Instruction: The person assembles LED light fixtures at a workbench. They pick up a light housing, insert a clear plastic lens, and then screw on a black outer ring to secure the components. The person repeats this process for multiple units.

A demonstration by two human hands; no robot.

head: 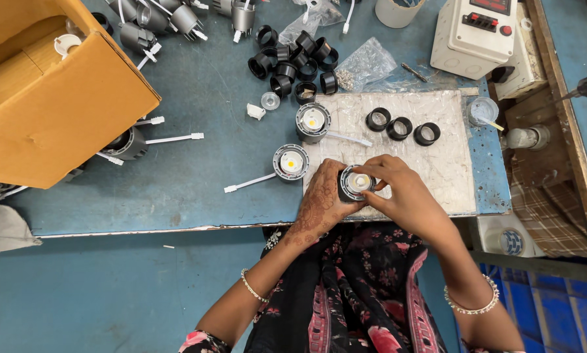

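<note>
My left hand and my right hand both grip one round lamp housing, grey-rimmed with a pale disc in its middle, held over the near edge of a white pad. The fingertips of both hands meet on its rim. Two similar lamp housings lie just beyond: one on the blue table with a white wire trailing left, another at the pad's far left corner. Three black rings sit in a row on the pad.
A cardboard box fills the left side. A heap of black rings and grey housings lies at the back. A white control box stands at the back right, with plastic bags beside it. The table edge runs near me.
</note>
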